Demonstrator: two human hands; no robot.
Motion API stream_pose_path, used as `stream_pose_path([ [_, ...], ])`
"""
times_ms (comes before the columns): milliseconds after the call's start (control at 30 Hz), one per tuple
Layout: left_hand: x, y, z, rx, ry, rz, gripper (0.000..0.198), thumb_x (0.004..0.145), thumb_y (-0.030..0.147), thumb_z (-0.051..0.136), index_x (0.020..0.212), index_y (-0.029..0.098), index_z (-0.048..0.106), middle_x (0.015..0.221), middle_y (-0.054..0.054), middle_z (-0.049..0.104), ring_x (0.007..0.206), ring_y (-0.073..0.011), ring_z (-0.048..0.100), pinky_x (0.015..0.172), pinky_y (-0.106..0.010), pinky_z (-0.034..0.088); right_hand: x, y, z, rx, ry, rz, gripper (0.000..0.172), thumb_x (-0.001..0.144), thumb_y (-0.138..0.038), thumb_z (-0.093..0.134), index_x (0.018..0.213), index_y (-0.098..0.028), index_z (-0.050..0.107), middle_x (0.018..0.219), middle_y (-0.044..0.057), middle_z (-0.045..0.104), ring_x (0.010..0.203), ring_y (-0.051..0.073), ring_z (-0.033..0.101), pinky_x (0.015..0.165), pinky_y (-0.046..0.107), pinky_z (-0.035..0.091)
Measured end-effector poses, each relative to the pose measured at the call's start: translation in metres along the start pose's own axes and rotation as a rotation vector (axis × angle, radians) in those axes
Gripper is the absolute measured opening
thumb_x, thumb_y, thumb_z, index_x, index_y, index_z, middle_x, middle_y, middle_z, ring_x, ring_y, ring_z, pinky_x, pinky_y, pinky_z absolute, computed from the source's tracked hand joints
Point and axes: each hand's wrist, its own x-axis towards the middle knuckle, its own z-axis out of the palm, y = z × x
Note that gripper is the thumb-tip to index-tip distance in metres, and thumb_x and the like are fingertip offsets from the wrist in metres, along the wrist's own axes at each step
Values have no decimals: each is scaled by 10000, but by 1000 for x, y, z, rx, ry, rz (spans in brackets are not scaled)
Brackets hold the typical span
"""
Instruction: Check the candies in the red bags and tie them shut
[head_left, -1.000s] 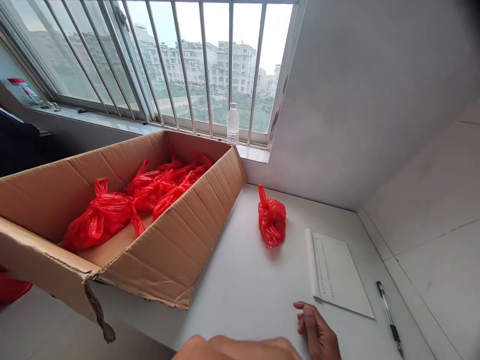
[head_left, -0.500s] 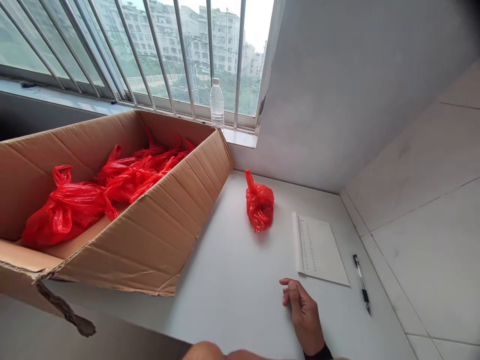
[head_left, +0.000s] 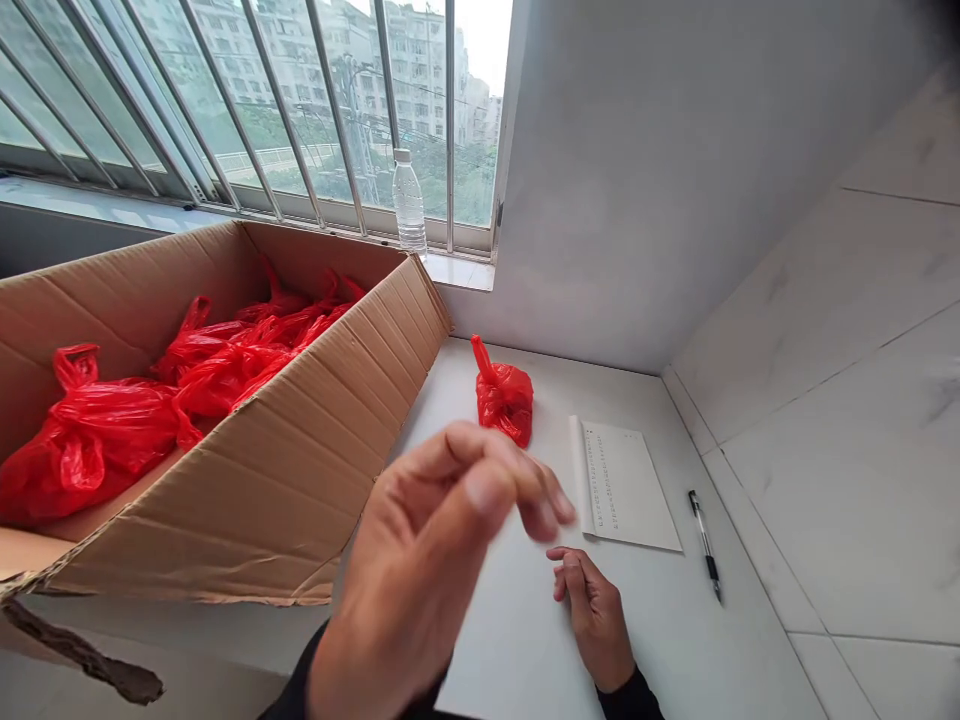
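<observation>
My left hand (head_left: pixel 442 540) is raised close to the camera in the middle of the view. Its fingers are bent and apart, the thumb stands off them, and nothing shows in its grip. Behind its fingertips, a knotted red plastic bag (head_left: pixel 504 395) sits on the white table, its lower part partly covered by the hand. My right hand (head_left: pixel 596 618) rests on the table with fingers loosely bent and holds nothing visible. Just beyond it lies a writing pad (head_left: pixel 634 490) with rows of small characters down its left side. A black-and-clear pen (head_left: pixel 705 550) lies farther right.
On the left stands a large open cardboard box (head_left: pixel 300 470) holding several red plastic bags (head_left: pixel 112 435). A clear plastic bottle (head_left: pixel 409 205) stands on the window sill behind the box's corner. A tiled wall (head_left: pixel 840 420) borders the table on the right.
My left hand has risen from the bottom edge into the middle of the view. The whole scene has shifted slightly left. My right hand keeps its pose on the table.
</observation>
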Motion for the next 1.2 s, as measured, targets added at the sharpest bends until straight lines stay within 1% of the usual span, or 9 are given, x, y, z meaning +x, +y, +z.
stream_pose_path([
  [100, 40, -28, 46, -56, -194, -23, 481, 971, 585, 451, 917, 174, 696, 839, -59, 722, 821, -192, 711, 804, -393, 599, 2, 3, -2, 99, -106, 68, 486, 1019, -562, 360, 952, -224, 703, 615, 1, 587, 741, 222, 679, 769, 332, 561],
  [233, 63, -93, 94, 114, -207, -88, 284, 942, 409, 638, 1043, 147, 673, 1056, -76, 699, 953, -215, 677, 864, -438, 565, 4, 7, -6, 220, -181, 136, 444, 1011, -554, 410, 976, -210, 689, 647, 2, 581, 806, 217, 659, 802, 315, 524],
  [333, 61, -126, 113, 212, -219, -72, 388, 930, 358, 666, 1267, 174, 607, 1304, -110, 619, 1148, -274, 621, 969, -513, 522, 5, 7, -7, 231, -210, 126, 453, 1022, -537, 392, 817, -216, 636, 681, 20, 599, 839, 216, 651, 824, 318, 507],
  [433, 57, -139, 119, 249, -269, -62, 378, 945, 347, 650, 1276, 172, 602, 1257, -103, 644, 1097, -259, 647, 942, -498, 541, 6, 7, -6, 227, -210, 121, 470, 1029, -528, 375, 746, -221, 590, 706, 34, 621, 888, 223, 654, 838, 323, 504],
  [567, 39, -143, 90, 229, -378, -46, 254, 956, 341, 637, 1127, 156, 666, 1083, -70, 704, 946, -203, 685, 868, -429, 571, 7, 4, -10, 234, -203, 97, 479, 1034, -512, 373, 775, -207, 636, 762, 48, 665, 869, 213, 668, 801, 311, 520],
  [700, -1, -144, 21, 216, -494, -38, 189, 942, 226, 553, 941, 186, 738, 924, -49, 735, 882, -198, 706, 823, -371, 579, 8, -15, -20, 167, -166, 42, 309, 1025, -427, 455, 1040, -227, 690, 865, 29, 696, 799, 185, 671, 754, 305, 541],
  [833, -35, -139, -24, 317, -339, -22, 304, 930, 264, 503, 1156, 235, 705, 1087, -84, 660, 998, -250, 651, 863, -412, 556, 13, -43, -13, 34, -187, -276, 214, 988, -256, 520, 1156, -270, 652, 1029, 40, 698, 1003, 210, 644, 899, 373, 545],
  [1000, -45, -135, -6, 386, -241, 110, 398, 886, 348, 643, 1277, 272, 656, 1311, -98, 584, 1219, -318, 526, 1056, -519, 429, 25, -56, 25, -212, -160, -514, 506, 912, -144, 554, 1407, -245, 518, 1357, 109, 589, 1308, 301, 492, 1141, 588, 397],
  [1200, -40, -141, -3, 335, -203, 137, 143, 916, 352, 638, 942, 253, 738, 1086, -67, 684, 1094, -272, 598, 971, -427, 478, 44, -51, 18, -218, -240, -391, 299, 862, -84, 529, 1088, -230, 660, 948, 26, 705, 935, 224, 644, 1187, 624, 309],
])
